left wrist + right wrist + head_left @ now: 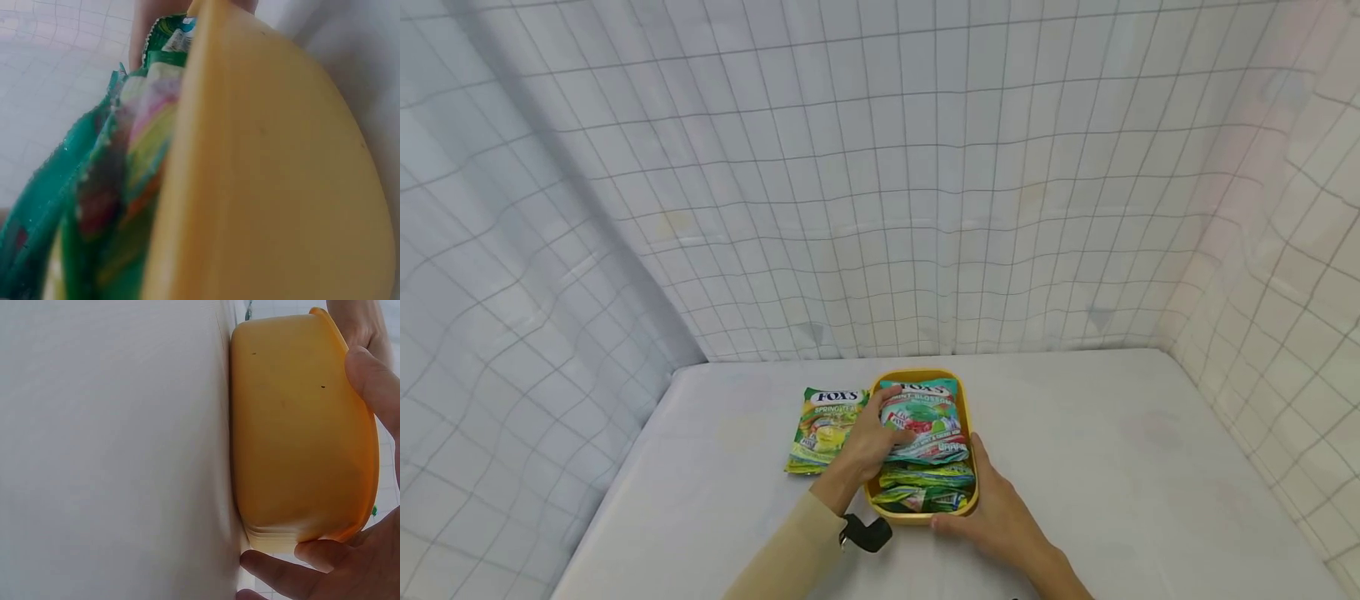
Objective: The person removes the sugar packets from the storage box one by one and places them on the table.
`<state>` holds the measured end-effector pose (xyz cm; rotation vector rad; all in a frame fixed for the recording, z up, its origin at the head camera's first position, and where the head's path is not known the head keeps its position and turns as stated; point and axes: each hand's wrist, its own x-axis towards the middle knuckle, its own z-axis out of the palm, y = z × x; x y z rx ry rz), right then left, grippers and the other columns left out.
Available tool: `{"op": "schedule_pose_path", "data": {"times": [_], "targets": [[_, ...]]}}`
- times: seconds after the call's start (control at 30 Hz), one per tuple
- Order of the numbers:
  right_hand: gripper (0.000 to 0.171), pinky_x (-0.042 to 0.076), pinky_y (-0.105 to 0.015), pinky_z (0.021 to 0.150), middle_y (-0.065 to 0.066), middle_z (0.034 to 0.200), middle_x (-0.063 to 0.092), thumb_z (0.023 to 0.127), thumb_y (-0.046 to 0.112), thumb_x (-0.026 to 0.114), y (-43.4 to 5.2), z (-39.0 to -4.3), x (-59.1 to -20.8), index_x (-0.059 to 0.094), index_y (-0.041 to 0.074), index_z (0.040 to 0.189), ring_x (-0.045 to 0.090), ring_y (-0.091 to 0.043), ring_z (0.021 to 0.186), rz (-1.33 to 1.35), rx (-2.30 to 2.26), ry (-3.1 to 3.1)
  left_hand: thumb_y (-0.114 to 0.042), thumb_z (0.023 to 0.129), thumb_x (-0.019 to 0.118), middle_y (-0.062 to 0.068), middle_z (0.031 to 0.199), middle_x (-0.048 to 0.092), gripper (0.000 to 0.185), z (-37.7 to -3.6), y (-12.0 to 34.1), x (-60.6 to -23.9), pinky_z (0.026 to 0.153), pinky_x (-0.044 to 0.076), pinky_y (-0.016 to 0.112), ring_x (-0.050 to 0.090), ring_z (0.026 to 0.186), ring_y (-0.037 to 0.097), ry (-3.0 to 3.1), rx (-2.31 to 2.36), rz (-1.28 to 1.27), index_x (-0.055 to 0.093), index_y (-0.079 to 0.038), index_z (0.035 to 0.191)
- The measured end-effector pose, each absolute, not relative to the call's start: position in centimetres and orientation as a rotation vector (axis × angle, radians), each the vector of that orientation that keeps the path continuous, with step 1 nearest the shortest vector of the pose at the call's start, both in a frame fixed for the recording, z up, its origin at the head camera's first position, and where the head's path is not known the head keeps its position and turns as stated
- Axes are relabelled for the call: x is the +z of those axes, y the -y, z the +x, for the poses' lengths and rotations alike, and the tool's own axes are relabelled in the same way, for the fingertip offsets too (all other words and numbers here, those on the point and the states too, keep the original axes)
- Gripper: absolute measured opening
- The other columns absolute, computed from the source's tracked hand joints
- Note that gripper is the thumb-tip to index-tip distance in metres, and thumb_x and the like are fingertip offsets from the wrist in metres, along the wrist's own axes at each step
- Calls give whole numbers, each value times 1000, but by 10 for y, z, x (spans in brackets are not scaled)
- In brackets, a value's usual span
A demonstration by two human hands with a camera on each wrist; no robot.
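Observation:
A yellow plastic basket (pixel 922 518) stands on the white table, packed with candy bags. On top lies a teal Fox's candy bag (pixel 925 417). My left hand (pixel 867 442) grips the teal bag at its left side, thumb across its front and index finger near its top edge; the other fingers are hidden. My right hand (pixel 1000 521) holds the basket's near right corner, with the thumb at the near rim and fingers along the right side. In the right wrist view, its thumb and fingers (pixel 281 573) reach round the basket's wall (pixel 294 437).
A green and yellow Fox's Spring Tea candy bag (pixel 826 429) lies on the table just left of the basket. Green candy bags (pixel 925 477) fill the basket's near part. White grid-patterned sheeting (pixel 910 208) hangs behind the table (pixel 1097 450) and along both sides.

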<state>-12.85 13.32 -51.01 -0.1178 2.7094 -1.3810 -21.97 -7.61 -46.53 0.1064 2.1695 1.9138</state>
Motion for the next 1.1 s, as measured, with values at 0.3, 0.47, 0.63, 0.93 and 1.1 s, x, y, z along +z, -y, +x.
{"op": "schedule_pose_path", "data": {"times": [0.3,0.47,0.63,0.93,1.1], "targets": [[136,40,-60,107,-19,161,33,68,67,84,-133,-127,-509,7,8,164,43,-39,139,-96,-1365,-2698,10,87,72,23,149,42,79,-212,87,-462,83,56,39,64,106,29,-1991,2045,109,39,-14,155],[137,40,-58,107,-19,160,35,67,68,84,-135,-127,-508,8,10,165,43,-38,138,-107,-1352,-2718,7,88,73,20,147,47,77,-206,98,-458,86,57,39,63,107,28,-2041,2033,108,42,-18,154],[136,41,-58,107,-18,158,38,67,68,84,-133,-128,-509,9,11,165,46,-36,136,-100,-1360,-2719,8,87,74,21,147,47,77,-201,111,-453,84,57,37,64,106,29,-2082,2045,114,44,-20,153],[137,41,-59,106,-19,159,37,66,68,85,-131,-127,-510,9,11,165,46,-36,136,-85,-1338,-2717,14,85,72,21,146,46,79,-199,132,-448,82,58,38,65,107,31,-1950,2173,131,44,-19,151],[138,40,-58,107,-18,160,36,65,70,84,-132,-128,-510,9,12,165,46,-36,136,-101,-1346,-2730,18,84,70,18,146,45,82,-200,144,-446,82,58,38,65,107,30,-1920,2207,118,43,-20,151]]}}
